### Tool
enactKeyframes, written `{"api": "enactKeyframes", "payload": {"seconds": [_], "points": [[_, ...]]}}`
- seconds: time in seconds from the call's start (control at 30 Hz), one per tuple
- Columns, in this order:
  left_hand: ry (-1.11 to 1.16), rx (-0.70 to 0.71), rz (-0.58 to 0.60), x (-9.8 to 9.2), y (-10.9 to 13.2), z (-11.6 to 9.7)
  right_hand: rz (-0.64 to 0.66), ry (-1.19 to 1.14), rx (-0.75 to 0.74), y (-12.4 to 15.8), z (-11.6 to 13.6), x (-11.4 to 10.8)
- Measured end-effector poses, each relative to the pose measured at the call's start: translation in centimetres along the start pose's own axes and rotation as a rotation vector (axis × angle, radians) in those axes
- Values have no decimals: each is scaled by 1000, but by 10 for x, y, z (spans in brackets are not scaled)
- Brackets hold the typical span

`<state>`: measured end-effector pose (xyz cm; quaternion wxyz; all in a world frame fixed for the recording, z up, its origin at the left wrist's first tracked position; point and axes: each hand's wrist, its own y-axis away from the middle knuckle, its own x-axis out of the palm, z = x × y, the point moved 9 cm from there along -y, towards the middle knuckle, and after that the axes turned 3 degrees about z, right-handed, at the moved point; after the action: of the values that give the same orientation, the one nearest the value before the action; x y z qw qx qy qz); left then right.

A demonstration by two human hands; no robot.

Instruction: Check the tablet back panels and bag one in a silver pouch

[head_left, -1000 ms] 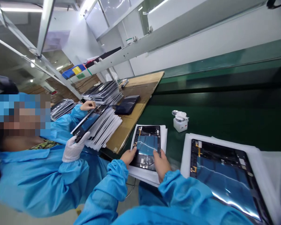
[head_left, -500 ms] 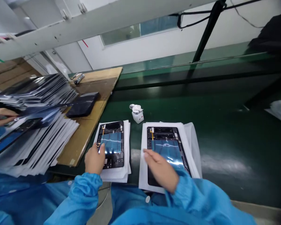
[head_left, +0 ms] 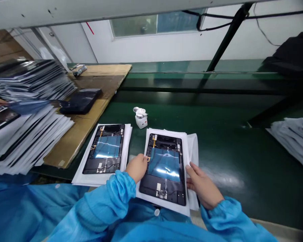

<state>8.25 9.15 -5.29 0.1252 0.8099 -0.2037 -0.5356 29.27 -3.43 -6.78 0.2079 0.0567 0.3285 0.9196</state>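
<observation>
Two open tablet back frames lie on white foam sheets on the green belt. My left hand (head_left: 137, 167) grips the left edge of the right tablet frame (head_left: 164, 168). My right hand (head_left: 202, 185) holds that frame's right edge together with the white foam sheet (head_left: 192, 148) under it. The left tablet frame (head_left: 104, 148) rests untouched on its own foam stack (head_left: 125, 148), just left of my left hand. Both frames show a shiny blue film in the middle.
A small white dispenser bottle (head_left: 141, 117) stands behind the two frames. A cardboard sheet (head_left: 91, 111) at left carries a black tablet (head_left: 80, 101) and tall piles of bagged panels (head_left: 27, 134). More white sheets (head_left: 295, 137) lie at right. A co-worker's blue sleeve (head_left: 20, 205) is at lower left.
My left hand left the left tablet frame and moved onto the right frame's left edge. My right hand shifted from the frame's face to its right edge. The view turned right.
</observation>
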Motion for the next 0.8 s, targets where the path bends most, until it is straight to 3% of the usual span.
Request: {"api": "enactKeyframes", "payload": {"seconds": [0.17,0.33,0.57,0.67,0.8], "points": [[-111,23,-91,-19,15,-12,130,-117,97,5,6,16],[161,-32,-140,-35,17,0,172,-243,151,4,-1,28],[621,-156,7,-4,13,26,245,-289,86,16,0,48],[660,-206,-95,-4,17,30,218,-260,-19,20,-1,53],[561,-221,-289,-22,24,36,240,-224,-160,28,4,61]]}}
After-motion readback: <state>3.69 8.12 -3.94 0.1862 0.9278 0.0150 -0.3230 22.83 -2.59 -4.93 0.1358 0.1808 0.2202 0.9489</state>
